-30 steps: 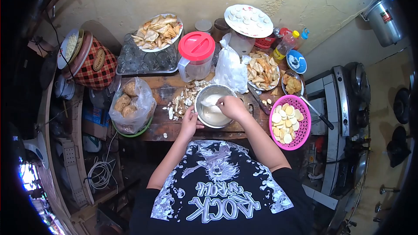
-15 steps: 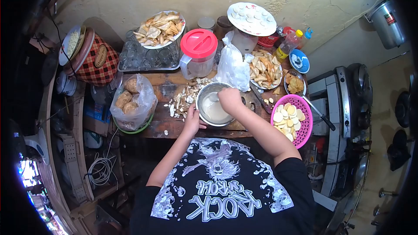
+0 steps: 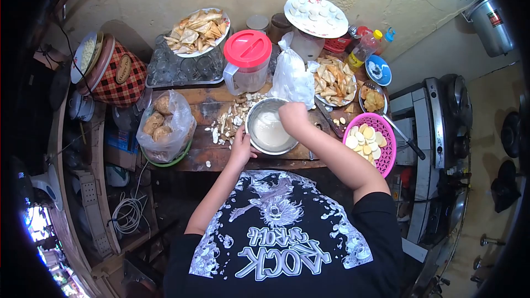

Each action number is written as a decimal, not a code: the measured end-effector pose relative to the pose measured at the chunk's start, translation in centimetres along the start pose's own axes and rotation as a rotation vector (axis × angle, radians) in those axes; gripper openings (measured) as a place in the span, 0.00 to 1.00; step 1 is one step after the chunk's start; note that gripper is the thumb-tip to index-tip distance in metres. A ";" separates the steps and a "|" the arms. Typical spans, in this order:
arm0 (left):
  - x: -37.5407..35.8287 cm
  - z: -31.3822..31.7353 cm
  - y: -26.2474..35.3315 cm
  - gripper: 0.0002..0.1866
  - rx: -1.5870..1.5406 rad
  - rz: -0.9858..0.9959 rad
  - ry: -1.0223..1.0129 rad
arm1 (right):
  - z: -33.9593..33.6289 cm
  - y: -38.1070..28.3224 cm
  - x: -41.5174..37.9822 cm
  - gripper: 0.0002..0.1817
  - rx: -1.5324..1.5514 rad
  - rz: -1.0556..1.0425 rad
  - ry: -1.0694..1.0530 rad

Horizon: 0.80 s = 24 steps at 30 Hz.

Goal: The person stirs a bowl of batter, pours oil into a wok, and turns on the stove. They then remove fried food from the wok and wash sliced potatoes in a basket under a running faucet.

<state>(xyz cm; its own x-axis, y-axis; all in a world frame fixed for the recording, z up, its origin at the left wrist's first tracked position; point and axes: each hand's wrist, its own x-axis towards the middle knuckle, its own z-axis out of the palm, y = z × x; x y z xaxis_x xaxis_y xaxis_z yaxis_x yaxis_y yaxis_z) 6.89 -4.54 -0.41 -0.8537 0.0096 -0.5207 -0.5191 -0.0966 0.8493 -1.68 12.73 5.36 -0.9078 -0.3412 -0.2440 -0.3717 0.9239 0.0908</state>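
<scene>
Your right hand [image 3: 293, 116], its grip too hidden to tell, has shifted outward to the rim of the bowl [image 3: 274, 152], suggesting stirring. Your left hand [image 3: 241, 147] grasps the bowl's side.

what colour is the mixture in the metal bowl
Creamy white: the mixture in the metal bowl shows best in the head view.

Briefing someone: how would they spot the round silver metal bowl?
On the brown wooden table, find the red-lidded clear plastic pitcher. Below it, the left hand touches the metal bowl, whose pale liquid distinguishes it from the pink plastic basket.
</scene>
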 end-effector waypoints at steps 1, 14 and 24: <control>0.0 0.0 0.1 0.19 -0.008 -0.008 0.005 | 0.2 0.5 -0.3 0.07 0.003 0.034 -0.057; -0.4 0.4 0.1 0.18 -0.119 -0.051 0.009 | 8.0 -1.2 -1.9 0.08 1.079 0.069 -0.039; -0.5 0.6 1.0 0.20 -0.081 -0.079 -0.008 | 0.5 1.2 -3.7 0.11 0.349 -0.013 -0.390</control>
<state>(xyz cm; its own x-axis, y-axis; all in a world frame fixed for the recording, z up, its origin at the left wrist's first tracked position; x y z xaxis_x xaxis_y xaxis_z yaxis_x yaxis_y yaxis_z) 6.80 -4.02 0.79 -0.8109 0.0286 -0.5845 -0.5797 -0.1752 0.7958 1.34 15.22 5.90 -0.7388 -0.3242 -0.5908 -0.2347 0.9456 -0.2254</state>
